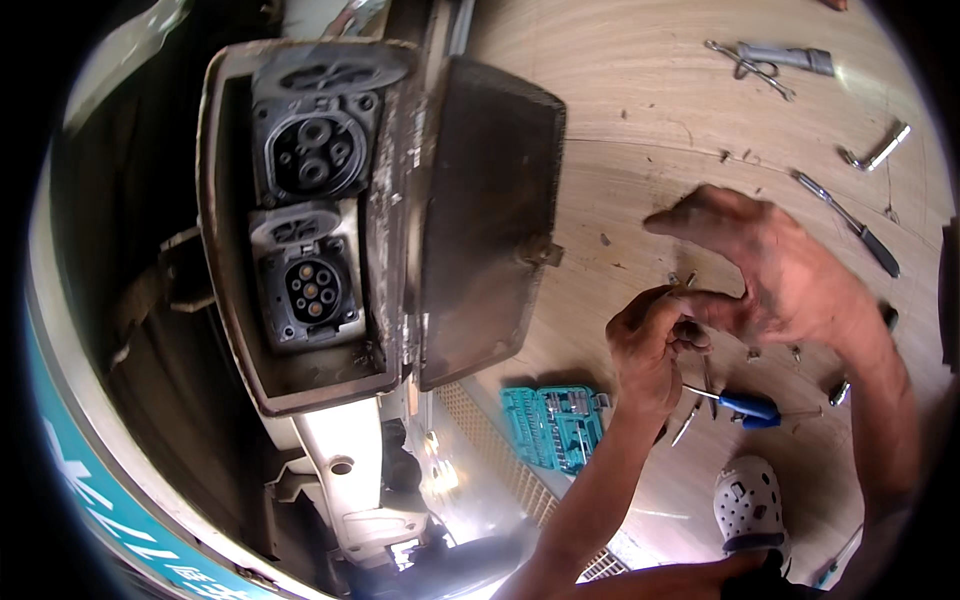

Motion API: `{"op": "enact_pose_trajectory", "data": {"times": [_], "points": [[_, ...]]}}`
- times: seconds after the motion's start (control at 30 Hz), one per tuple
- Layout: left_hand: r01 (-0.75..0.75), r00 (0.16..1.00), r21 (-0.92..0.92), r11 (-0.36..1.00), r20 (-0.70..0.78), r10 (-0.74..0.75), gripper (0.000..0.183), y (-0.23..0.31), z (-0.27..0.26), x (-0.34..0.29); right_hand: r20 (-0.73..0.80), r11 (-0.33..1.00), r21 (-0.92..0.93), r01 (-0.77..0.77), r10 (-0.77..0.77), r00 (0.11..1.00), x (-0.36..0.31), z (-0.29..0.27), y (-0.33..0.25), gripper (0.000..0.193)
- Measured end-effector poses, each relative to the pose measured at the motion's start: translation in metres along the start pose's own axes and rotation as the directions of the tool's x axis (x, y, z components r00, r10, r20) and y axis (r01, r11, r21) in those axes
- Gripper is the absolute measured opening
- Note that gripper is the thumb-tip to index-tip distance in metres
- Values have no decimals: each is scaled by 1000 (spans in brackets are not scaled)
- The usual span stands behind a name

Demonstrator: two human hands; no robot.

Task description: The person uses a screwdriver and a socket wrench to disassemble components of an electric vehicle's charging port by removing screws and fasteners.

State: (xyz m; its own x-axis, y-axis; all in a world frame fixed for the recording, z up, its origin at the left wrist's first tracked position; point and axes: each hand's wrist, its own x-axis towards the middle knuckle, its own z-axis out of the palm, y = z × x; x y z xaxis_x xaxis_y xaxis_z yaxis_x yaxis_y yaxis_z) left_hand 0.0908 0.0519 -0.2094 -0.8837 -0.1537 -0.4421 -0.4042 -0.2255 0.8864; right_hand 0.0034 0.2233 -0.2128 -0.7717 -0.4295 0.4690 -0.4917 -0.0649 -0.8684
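Observation:
My left hand (645, 345) is closed, its fingertips pressed together against the thumb of my right hand (775, 265). Anything pinched between those fingertips is too small or hidden to make out. The right hand's fingers stretch out to the left, well apart from its thumb, and they hold nothing I can see. Both hands are above the floor, to the right of an open dark metal flap (490, 220). That flap hangs from a box on the vehicle with two round charging sockets, a larger upper one (315, 155) and a smaller lower one (318, 290).
On the wood-patterned floor lie a blue-handled screwdriver (750, 406), a ratchet (850, 222), a combination wrench (750, 70), a lit flashlight (790, 58) and an L-shaped socket wrench (880, 148). A teal tool case (552, 425) lies open near my left forearm. A white clog (748, 505) is below.

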Motion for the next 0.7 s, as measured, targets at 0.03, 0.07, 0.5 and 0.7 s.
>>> {"op": "enact_pose_trajectory", "data": {"times": [0.03, 0.07, 0.5, 0.7], "points": [[-20, 1000, -1, 1000, 4, 20, 25, 0, -4, 4, -13, 997, -35, 69, -70, 997, 16, -6, -8, 48], [41, 999, -119, 992, -21, -44, 26, -4, -4, 8, -21, 989, -80, 128, -130, 991, 31, -12, -14, 50], [243, 946, -17, 970, -218, -240, 32, -69, -76, 3, -562, 878, -390, 276, -465, 684, 163, 29, -82, 19], [274, 914, 30, 961, -319, -250, 30, -88, -109, 12, -435, 809, -537, 239, -508, 744, 173, 27, -83, 16]]}}
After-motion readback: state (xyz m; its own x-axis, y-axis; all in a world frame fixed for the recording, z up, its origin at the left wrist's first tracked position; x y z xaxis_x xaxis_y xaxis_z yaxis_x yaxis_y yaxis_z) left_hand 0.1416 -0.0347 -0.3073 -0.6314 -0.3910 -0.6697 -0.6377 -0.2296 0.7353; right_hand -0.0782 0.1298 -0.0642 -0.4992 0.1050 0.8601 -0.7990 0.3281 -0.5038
